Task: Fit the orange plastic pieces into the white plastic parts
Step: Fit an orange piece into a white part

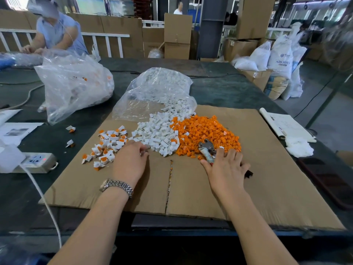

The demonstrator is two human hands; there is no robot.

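Observation:
A heap of orange plastic pieces [206,134] lies on a cardboard sheet [267,169], touching a heap of white plastic parts [158,132] to its left. Further left, several white parts with orange pieces fitted in them [107,146] are scattered. My left hand [131,161] sits at the near edge of the white heap with its fingers bent down; what is under the fingertips is hidden. My right hand [227,167] lies with straight fingers over a pair of metal pliers [207,146] at the near edge of the orange heap.
An open clear bag of white parts [152,88] lies behind the heaps, and a fuller bag [72,85] sits at the back left. A power strip [36,159] and white cable are at the left. Papers and white cloth [298,146] lie at the right. Another person works at the far left.

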